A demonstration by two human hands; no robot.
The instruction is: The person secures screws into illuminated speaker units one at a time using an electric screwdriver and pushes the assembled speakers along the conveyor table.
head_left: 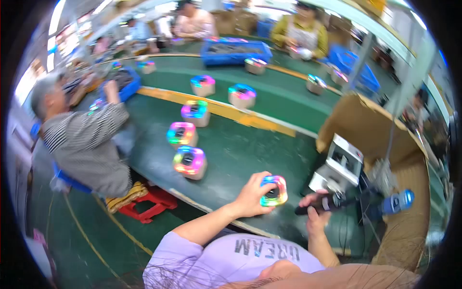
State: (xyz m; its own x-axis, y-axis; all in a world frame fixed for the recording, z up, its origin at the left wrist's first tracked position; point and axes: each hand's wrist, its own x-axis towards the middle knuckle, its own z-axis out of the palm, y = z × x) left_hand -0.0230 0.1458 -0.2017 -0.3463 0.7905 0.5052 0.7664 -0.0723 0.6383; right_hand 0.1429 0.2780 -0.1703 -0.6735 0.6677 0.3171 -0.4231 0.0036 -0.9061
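My left hand is wrapped round a glowing device with a rainbow-lit rim and a dark centre, just above the green tabletop. To its right, my right hand grips a black handheld tool, whose tip points left toward the lit device. A short gap separates the two. Left of my hands, a lit device stands on the table, with another lit device and a third lit device behind it.
A white box stands right of my hands, beside a blue bottle and a large cardboard box. A co-worker in stripes sits left. Beyond the wooden divider are more lit devices, blue bins and people.
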